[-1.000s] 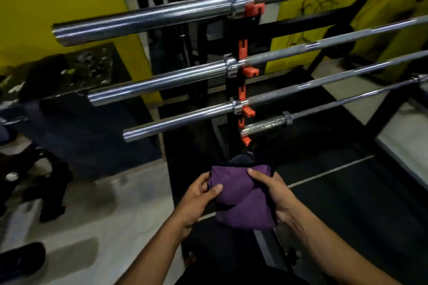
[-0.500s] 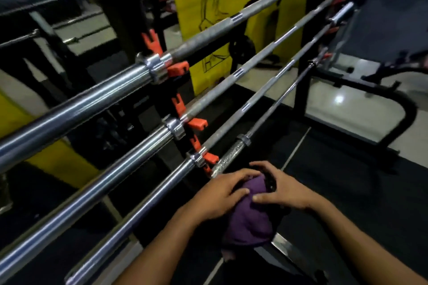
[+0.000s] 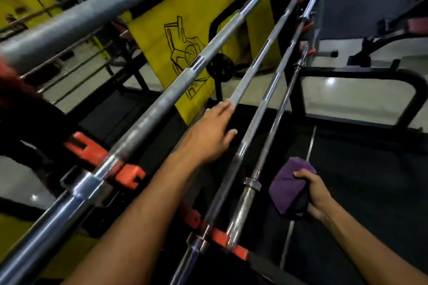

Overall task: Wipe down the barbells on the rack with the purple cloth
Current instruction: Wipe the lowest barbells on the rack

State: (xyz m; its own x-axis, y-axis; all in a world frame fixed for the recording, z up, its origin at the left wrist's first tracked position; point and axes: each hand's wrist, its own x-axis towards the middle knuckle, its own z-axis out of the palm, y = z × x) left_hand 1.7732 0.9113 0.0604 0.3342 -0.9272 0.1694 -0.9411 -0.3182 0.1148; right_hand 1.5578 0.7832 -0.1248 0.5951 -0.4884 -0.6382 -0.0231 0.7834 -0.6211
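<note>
Curling round the folded purple cloth (image 3: 288,188), my right hand (image 3: 316,194) is gripping it beside the lowest bar; my left hand (image 3: 212,133), fingers straight, is touching the barbells (image 3: 249,76) running lengthwise away from me.

Narrow gaps between barbells (image 3: 256,66); open floor (image 3: 361,169) right.
</note>
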